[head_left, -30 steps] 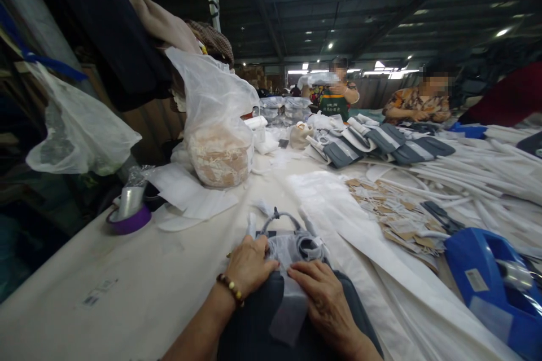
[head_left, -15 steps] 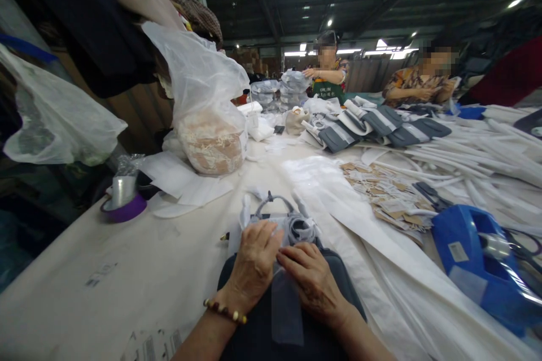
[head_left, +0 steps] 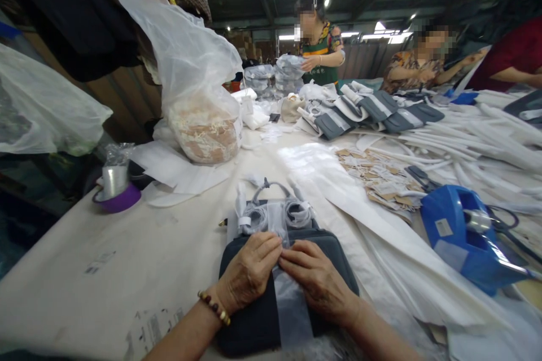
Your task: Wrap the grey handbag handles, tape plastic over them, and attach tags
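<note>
A dark blue-grey handbag [head_left: 254,324] lies flat in front of me, its thin handle [head_left: 275,185] pointing away. Two wrapped coils of strap [head_left: 298,214] rest at its top. Down its middle runs a translucent plastic strip [head_left: 292,307]. My left hand [head_left: 253,264], with a beaded bracelet at the wrist, has its fingers closed on the strip just below the coils. From the other side my right hand [head_left: 315,276] pinches the same strip, fingertips nearly touching the left ones. The pinched part is mostly hidden under the fingers.
A blue tape dispenser [head_left: 455,237] stands at right, near a pile of tags [head_left: 381,177]. White sheeting [head_left: 359,220] lies alongside the bag. At left are a purple tape roll [head_left: 121,200] and a clear plastic sack [head_left: 203,118]. Dark bag pieces [head_left: 372,113] and several people are beyond.
Both hands have slid down toward me along the strip, uncovering the left coil and the strip's upper part. My view has tilted slightly. A co-worker at the back stands taller in view.
</note>
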`<move>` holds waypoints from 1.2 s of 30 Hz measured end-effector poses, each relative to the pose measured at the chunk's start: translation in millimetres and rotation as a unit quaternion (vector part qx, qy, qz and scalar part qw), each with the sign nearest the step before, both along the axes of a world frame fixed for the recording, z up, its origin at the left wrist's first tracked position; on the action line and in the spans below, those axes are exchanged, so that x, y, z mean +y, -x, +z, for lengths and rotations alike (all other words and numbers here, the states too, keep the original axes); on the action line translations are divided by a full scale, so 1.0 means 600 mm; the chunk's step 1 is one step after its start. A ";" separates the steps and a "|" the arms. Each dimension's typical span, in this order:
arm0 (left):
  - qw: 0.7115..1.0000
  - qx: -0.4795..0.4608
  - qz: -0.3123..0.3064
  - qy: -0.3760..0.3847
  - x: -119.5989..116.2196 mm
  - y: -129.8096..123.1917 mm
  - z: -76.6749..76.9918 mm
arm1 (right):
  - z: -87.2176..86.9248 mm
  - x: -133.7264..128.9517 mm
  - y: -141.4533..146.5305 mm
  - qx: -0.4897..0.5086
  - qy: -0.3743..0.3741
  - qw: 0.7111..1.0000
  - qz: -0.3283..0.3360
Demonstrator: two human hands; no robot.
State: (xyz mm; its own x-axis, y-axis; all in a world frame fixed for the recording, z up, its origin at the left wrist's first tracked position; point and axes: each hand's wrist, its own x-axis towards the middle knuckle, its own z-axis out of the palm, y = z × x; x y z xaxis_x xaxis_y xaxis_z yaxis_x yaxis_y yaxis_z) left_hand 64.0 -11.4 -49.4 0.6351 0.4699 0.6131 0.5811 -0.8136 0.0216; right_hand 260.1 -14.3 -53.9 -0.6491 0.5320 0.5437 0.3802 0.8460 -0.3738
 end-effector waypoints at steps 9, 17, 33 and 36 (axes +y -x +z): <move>0.994 0.106 0.030 0.018 -0.036 0.003 0.005 | -0.029 -0.136 -0.076 -0.038 -0.078 0.995 -0.042; 0.984 0.167 0.027 0.049 -0.056 0.010 0.003 | -0.081 -0.200 -0.095 -0.078 -0.180 0.972 -0.130; 0.972 0.218 0.026 0.080 -0.068 0.010 0.006 | -0.048 -0.207 0.008 0.035 -0.173 0.979 -0.107; 0.973 0.215 0.011 0.084 -0.066 0.014 0.006 | -0.042 -0.211 0.007 0.025 -0.161 0.981 -0.104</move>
